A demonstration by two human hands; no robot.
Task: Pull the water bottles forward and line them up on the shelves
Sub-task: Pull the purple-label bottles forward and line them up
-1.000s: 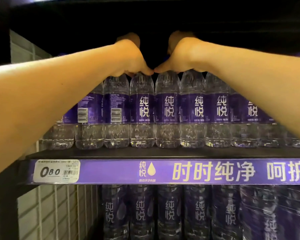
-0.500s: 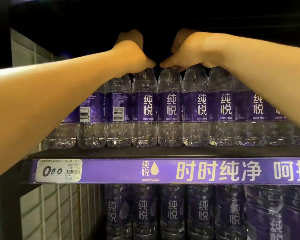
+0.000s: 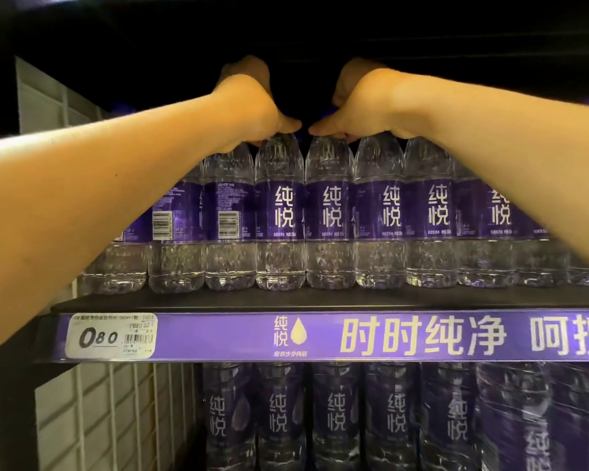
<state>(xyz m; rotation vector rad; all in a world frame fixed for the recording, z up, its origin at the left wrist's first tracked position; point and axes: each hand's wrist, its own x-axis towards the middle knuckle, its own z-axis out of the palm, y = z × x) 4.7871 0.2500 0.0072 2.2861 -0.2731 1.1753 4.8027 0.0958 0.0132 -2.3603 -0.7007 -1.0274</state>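
Observation:
A row of clear water bottles (image 3: pixel 330 212) with purple labels stands along the front of a dark shelf (image 3: pixel 320 299). Both my arms reach in over the bottle tops. My left hand (image 3: pixel 252 110) is curled over the necks of the bottles left of centre, its thumb tip down on a bottle top (image 3: pixel 279 144). My right hand (image 3: pixel 361 107) is curled over the necks right of centre. The two thumbs almost meet. My fingers reach behind the front row into the dark; what they hold there is hidden.
The shelf edge carries a purple strip (image 3: pixel 388 334) with a white price tag (image 3: pixel 111 336) at the left. More bottles (image 3: pixel 337 416) fill the shelf below. A pale grid panel (image 3: pixel 116 413) closes the left side. The shelf above is dark and close over my hands.
The view has shifted slightly; the bottles under my hands have come a little forward and my hands stay curled over the same necks.

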